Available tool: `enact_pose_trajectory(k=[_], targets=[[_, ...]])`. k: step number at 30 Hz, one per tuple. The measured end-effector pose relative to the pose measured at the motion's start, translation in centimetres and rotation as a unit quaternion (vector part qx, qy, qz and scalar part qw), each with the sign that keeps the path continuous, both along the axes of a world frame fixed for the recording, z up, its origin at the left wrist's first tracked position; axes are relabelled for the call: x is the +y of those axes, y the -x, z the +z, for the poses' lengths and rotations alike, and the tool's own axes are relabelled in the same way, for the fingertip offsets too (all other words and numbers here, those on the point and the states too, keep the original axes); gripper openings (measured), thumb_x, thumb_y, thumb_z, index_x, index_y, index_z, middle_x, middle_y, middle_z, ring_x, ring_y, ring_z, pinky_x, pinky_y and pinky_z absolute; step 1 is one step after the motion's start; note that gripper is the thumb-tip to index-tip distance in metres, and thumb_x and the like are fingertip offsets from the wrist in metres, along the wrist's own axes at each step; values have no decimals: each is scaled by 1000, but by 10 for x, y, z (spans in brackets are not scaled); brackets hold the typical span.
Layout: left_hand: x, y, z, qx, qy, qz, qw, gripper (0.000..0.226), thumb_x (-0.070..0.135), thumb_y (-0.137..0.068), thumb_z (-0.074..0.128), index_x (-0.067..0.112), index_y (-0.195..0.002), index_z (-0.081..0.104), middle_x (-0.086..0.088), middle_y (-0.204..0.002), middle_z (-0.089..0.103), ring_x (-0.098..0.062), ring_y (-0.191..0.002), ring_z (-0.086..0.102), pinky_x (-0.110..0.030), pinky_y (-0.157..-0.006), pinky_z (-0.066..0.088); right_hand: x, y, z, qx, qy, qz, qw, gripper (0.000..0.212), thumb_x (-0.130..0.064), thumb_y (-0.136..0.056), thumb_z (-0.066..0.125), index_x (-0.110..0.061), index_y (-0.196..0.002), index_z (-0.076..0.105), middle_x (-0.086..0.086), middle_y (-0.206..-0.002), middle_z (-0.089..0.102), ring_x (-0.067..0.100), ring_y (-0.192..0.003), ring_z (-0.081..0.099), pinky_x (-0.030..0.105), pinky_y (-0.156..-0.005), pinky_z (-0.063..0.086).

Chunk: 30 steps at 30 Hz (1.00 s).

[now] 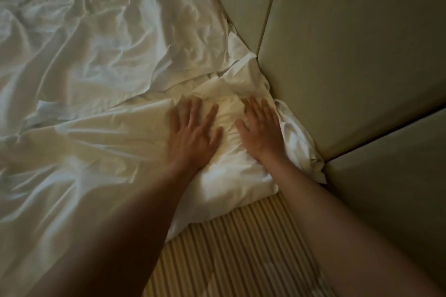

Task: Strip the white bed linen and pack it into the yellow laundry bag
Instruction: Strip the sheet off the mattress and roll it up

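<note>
— Where is the white bed linen?
— Crumpled across the frame's left and centre, its upper left edge blurred in shadow.
— And the grips?
— The left hand and right hand press flat on a bunched pillowcase beside the padded headboard, fingers spread. The ribbed mattress shows below.

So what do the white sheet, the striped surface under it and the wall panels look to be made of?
Sheet: thin woven cloth, likely cotton; matte, creased. Striped surface: ribbed quilted fabric, probably a mattress cover. Wall panels: smooth padded upholstery, perhaps faux leather; faint sheen, seams.
</note>
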<state>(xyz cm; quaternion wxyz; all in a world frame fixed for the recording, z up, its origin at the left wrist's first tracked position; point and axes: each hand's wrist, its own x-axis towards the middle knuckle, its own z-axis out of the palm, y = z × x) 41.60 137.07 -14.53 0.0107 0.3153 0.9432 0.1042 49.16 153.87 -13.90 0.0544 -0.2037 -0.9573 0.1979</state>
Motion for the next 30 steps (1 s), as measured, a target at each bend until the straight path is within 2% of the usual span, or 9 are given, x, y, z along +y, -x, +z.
enact_pose_trajectory(k=[2, 11, 13, 16, 19, 20, 23, 26, 30], targets=[[3, 6, -6, -3, 16, -5, 1000, 71, 65, -91, 13, 39, -157, 17, -6, -167, 7, -26, -154, -2, -53, -122, -6, 4, 5, -8, -25, -8, 0, 1000, 64, -48, -102, 35, -18, -157, 23, 2, -165, 16, 22, -153, 5, 35, -123, -2], [4, 27, 2, -160, 34, -22, 986, 60, 53, -101, 30, 42, -157, 9, 0, -167, -8, -17, -152, -15, -47, -118, -18, 0, 12, -8, -93, -24, 1, 995, 65, -48, -104, 30, -16, -158, 14, 3, -167, 8, 22, -153, 2, 36, -123, -2], [-3, 27, 10, -183, 21, -36, 982, 59, 50, -103, 33, 41, -157, 13, 0, -168, -5, -16, -153, -12, -44, -119, -15, -6, 4, 4, -96, 3, -9, 995, 63, -44, -105, 33, -15, -158, 16, 6, -166, 12, 25, -153, 6, 36, -123, 3], [-26, -4, 15, -207, -16, -37, 978, 58, 53, -103, 31, 38, -157, 15, 3, -168, 1, -14, -153, -7, -39, -121, -8, -24, -45, 16, -67, 34, -20, 997, 56, -35, -104, 37, -14, -155, 29, 9, -162, 27, 27, -150, 20, 37, -121, 16], [-58, -51, 12, -178, -2, -25, 984, 68, 65, -94, 13, 42, -157, 10, 7, -167, -4, -13, -153, -10, -38, -122, -7, -38, -106, 10, -61, -20, -23, 998, 62, -46, -99, 28, -12, -148, 44, 12, -154, 41, 30, -145, 35, 45, -115, 34], [-66, -63, 11, -167, 5, -21, 986, 71, 67, -91, 8, 42, -157, 7, 8, -167, -6, -14, -153, -12, -39, -122, -7, -39, -116, 6, -73, -41, -25, 996, 66, -50, -97, 24, -14, -148, 45, 11, -154, 43, 30, -144, 36, 46, -113, 35], [-77, -84, 9, -147, 18, -4, 989, 74, 66, -89, -1, 40, -158, 2, 8, -167, -8, -15, -153, -13, -41, -123, -6, -38, -117, 4, -129, -31, -32, 991, 72, -57, -94, 12, -23, -154, 32, 2, -162, 28, 23, -151, 21, 43, -116, 27], [-81, -95, 9, -153, 32, 1, 988, 71, 62, -92, 3, 37, -158, 1, 5, -167, -8, -16, -153, -12, -42, -122, -6, -36, -114, 4, -159, -39, -28, 986, 61, -51, -103, 23, -26, -158, 18, -2, -166, 12, 19, -153, 7, 41, -119, 16], [-99, -119, 18, -194, 43, -3, 980, 63, 55, -103, 14, 31, -159, 2, 3, -167, -5, -16, -153, -9, -41, -123, -4, -43, -110, 23, -197, -15, -50, 979, 58, -44, -106, 25, -22, -158, 17, 1, -167, 11, 22, -152, 9, 39, -122, 8]])
